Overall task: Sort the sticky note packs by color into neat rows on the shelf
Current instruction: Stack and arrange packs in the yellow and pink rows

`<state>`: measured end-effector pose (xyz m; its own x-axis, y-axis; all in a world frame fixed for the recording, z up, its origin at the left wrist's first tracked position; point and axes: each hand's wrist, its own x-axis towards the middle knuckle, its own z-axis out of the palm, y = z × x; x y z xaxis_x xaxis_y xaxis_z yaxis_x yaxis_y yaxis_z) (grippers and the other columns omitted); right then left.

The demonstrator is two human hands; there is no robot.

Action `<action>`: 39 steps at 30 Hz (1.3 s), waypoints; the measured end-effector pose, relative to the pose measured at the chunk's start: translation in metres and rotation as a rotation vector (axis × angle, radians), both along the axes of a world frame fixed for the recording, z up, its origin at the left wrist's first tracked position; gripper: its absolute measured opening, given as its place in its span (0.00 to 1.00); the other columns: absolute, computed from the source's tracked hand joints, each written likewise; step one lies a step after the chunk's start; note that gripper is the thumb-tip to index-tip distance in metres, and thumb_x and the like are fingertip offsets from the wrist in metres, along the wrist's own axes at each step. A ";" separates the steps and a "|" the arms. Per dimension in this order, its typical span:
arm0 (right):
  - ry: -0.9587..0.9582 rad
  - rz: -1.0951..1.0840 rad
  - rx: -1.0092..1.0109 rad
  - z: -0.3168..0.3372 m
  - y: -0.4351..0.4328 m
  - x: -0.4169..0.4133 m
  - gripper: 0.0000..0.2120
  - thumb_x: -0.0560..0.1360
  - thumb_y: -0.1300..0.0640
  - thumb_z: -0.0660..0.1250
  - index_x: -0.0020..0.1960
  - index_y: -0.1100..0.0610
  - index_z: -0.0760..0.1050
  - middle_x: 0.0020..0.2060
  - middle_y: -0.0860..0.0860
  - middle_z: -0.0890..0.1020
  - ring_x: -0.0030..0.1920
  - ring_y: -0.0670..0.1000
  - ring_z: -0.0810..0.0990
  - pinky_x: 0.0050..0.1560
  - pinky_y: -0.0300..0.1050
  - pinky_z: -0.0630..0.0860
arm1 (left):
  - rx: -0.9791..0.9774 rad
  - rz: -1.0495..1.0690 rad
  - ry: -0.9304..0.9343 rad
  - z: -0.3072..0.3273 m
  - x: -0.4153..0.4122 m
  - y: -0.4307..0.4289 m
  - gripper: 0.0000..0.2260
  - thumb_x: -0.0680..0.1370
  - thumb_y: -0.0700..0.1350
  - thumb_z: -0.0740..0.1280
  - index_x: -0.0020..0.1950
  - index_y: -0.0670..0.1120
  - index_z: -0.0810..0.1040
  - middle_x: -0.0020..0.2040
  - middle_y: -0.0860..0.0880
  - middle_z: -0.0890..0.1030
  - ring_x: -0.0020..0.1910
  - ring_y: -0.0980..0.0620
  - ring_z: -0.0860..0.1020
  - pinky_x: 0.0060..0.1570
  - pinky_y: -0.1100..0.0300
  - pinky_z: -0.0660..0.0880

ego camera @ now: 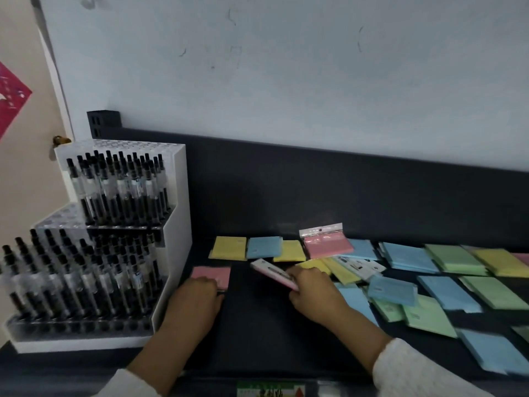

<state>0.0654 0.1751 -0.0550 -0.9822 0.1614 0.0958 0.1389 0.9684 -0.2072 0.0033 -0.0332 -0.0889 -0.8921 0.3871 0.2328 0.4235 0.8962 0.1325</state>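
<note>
My left hand [197, 296] rests fingers-down on a pink pack [211, 277] lying flat at the left of the dark shelf [257, 325]. My right hand [313, 293] pinches a second pink pack [273, 272], tilted edge-on above the shelf. Yellow, blue and green packs [400, 290] lie scattered right.
</note>
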 end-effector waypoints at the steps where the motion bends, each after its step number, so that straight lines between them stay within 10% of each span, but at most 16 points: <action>1: 0.032 -0.018 -0.095 0.004 0.004 0.004 0.17 0.72 0.59 0.65 0.61 0.54 0.72 0.52 0.55 0.80 0.51 0.56 0.79 0.49 0.46 0.77 | -0.008 -0.010 -0.007 0.001 -0.001 0.000 0.12 0.79 0.51 0.59 0.50 0.46 0.77 0.50 0.48 0.80 0.49 0.50 0.77 0.43 0.61 0.70; 9: 0.355 -0.189 -0.385 0.032 0.048 0.031 0.08 0.72 0.63 0.67 0.49 0.53 0.76 0.41 0.50 0.81 0.41 0.50 0.81 0.40 0.44 0.79 | 0.009 -0.195 0.012 0.009 0.004 0.034 0.16 0.77 0.53 0.62 0.60 0.46 0.75 0.61 0.49 0.75 0.58 0.52 0.73 0.57 0.60 0.71; 26: 0.537 -0.443 -0.202 0.039 0.140 0.113 0.04 0.72 0.60 0.69 0.42 0.58 0.74 0.30 0.50 0.78 0.31 0.50 0.75 0.31 0.45 0.69 | 0.103 -0.464 -0.007 0.006 -0.030 0.207 0.20 0.78 0.44 0.58 0.70 0.40 0.65 0.67 0.42 0.70 0.65 0.46 0.69 0.65 0.58 0.64; 32: 0.544 -0.442 -0.186 0.038 0.160 0.134 0.04 0.73 0.59 0.68 0.45 0.58 0.74 0.31 0.48 0.75 0.32 0.49 0.74 0.30 0.41 0.67 | 0.033 -0.351 0.004 0.006 -0.043 0.238 0.08 0.77 0.40 0.60 0.52 0.41 0.77 0.49 0.42 0.82 0.48 0.45 0.80 0.46 0.55 0.75; 39: 0.549 -0.432 -0.204 0.031 0.172 0.145 0.04 0.73 0.60 0.68 0.46 0.56 0.74 0.30 0.46 0.76 0.31 0.48 0.77 0.30 0.38 0.70 | 0.089 -0.356 -0.043 0.010 -0.040 0.238 0.11 0.76 0.38 0.58 0.55 0.44 0.76 0.50 0.44 0.81 0.48 0.46 0.79 0.48 0.55 0.75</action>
